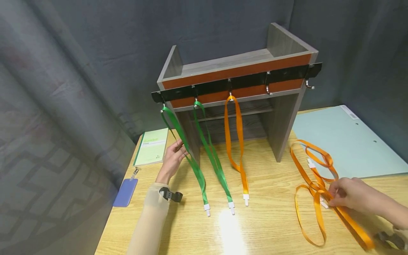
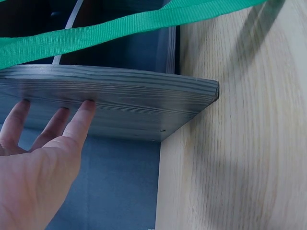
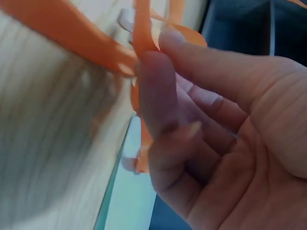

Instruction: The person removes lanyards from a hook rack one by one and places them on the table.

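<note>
My left hand (image 1: pixel 173 157) lies at the left side panel of a grey wooden shelf (image 1: pixel 287 120). In the left wrist view its straight fingertips touch that panel (image 2: pixel 129 108). A green lanyard (image 1: pixel 199 173) hangs in front of the fingertips. At the right, my right hand (image 1: pixel 350 196) pinches the strap of an orange lanyard (image 1: pixel 352 224) between thumb and finger, low over the table. More orange lanyard straps (image 1: pixel 318 212) lie tangled beside it, with white clips. Another green lanyard (image 1: pixel 220 173) and an orange lanyard (image 1: pixel 227 134) hang from hooks on the shelf.
A black hook rail (image 1: pixel 248 80) crosses the shelf front; its two right hooks (image 1: pixel 268 89) bear nothing. A green notebook (image 1: pixel 152 147) and a blue badge holder (image 1: pixel 125 193) lie at the left. A pale blue folder (image 1: pixel 347 145) lies at the right. Grey curtain stands behind.
</note>
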Tool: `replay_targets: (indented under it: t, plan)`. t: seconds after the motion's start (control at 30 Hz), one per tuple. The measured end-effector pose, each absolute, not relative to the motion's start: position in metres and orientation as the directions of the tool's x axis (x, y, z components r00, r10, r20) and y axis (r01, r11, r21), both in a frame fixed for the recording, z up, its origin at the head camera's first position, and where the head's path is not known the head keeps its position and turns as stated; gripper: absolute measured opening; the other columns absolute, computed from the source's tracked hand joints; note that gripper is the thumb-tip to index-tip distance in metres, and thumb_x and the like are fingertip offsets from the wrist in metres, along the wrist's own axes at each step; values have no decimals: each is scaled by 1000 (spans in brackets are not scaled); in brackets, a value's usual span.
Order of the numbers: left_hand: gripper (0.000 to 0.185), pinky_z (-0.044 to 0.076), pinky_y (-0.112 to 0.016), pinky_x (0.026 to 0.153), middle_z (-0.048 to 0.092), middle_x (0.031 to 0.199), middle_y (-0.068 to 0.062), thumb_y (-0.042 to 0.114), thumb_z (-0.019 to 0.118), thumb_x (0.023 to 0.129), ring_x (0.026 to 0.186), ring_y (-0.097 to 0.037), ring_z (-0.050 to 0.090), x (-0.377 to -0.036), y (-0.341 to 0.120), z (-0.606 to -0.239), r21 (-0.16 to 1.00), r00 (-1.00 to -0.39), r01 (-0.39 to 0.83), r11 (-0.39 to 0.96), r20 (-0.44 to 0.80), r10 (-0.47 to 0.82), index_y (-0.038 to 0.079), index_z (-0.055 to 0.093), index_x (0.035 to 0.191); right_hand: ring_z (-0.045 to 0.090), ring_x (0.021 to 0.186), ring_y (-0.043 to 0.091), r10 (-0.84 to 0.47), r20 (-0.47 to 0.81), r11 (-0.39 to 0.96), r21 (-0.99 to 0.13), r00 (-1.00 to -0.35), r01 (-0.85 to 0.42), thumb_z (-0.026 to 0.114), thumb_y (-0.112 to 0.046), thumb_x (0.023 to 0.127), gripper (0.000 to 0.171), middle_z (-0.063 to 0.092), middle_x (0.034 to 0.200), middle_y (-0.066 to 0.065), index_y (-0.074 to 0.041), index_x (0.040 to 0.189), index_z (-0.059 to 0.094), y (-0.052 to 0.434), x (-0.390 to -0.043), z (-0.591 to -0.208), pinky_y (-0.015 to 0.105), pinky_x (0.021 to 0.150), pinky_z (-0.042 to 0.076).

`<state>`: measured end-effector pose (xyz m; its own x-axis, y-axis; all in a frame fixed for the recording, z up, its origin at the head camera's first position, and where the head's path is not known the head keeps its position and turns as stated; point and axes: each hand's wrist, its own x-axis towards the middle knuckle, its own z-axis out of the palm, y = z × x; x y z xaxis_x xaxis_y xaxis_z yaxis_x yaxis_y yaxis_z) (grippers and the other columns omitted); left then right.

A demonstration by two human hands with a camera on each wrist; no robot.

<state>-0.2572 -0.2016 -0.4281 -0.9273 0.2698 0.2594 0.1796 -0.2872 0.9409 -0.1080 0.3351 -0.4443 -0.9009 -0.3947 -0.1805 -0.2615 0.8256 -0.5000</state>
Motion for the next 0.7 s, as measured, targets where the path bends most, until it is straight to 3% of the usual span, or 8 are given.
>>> replay_targets:
  t: [0.2,0.47,0.7]
  plan:
    - [38,46,-32,91,50,128,-10,-8,43,97,108,-19,52,-258,-201,-427,944,-932,162,-288,243,270,-10,44,135,35,57,0,-449,-125,819,-452,-885,-353,83,-29,70,32,38,60,-14,-20,71,52,336,-109,-454,22,50,29]
    - [39,45,-35,91,50,125,-8,-13,39,97,106,-18,52,-253,-199,-418,954,-934,152,-257,224,278,-17,35,135,41,56,2,-352,-209,868,-438,-913,-234,83,-30,70,30,47,62,-11,-14,82,62,338,-110,-449,24,52,36]
    - [40,42,-40,92,51,124,-8,-12,40,97,104,-18,51,-253,-199,-417,953,-940,134,-271,209,270,-18,34,136,41,55,1,-368,-155,854,-446,-917,-267,81,-26,74,25,47,63,-13,-12,86,65,330,-117,-424,22,49,36]
